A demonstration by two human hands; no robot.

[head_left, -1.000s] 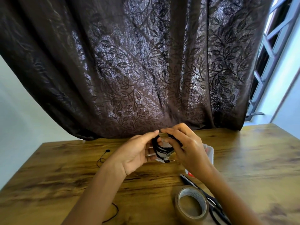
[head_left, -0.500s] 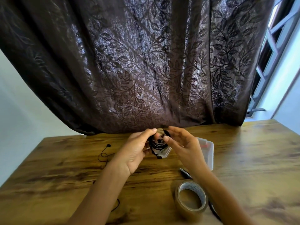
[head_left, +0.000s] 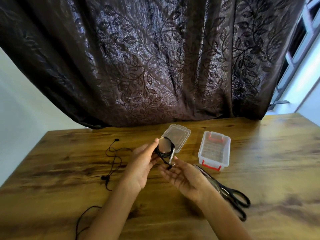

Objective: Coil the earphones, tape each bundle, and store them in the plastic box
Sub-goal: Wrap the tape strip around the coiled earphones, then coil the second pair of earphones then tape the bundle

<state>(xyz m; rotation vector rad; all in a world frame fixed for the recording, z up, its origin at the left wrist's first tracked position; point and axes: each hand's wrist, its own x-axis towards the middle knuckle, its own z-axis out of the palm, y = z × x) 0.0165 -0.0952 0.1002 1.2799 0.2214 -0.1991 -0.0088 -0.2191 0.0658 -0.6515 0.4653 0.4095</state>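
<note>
My left hand (head_left: 141,163) pinches a coiled black earphone bundle (head_left: 165,148), held upright above the table; its plug end dangles down toward my right palm. My right hand (head_left: 186,179) lies palm up just below and to the right of the coil, fingers apart, holding nothing. A clear plastic box (head_left: 214,150) with red latches stands open to the right. Its clear lid (head_left: 178,135) lies behind the coil. A second, loose black earphone (head_left: 112,158) sprawls on the table to the left.
Black-handled scissors (head_left: 230,193) lie to the right of my right forearm. A dark leaf-patterned curtain (head_left: 155,58) hangs at the far edge of the wooden table (head_left: 268,170). Another black cord (head_left: 83,219) trails off near the lower left.
My right hand has let go of the coil and dropped palm up below it. The view has tilted, so the box and lid now show and the tape roll has left the frame.
</note>
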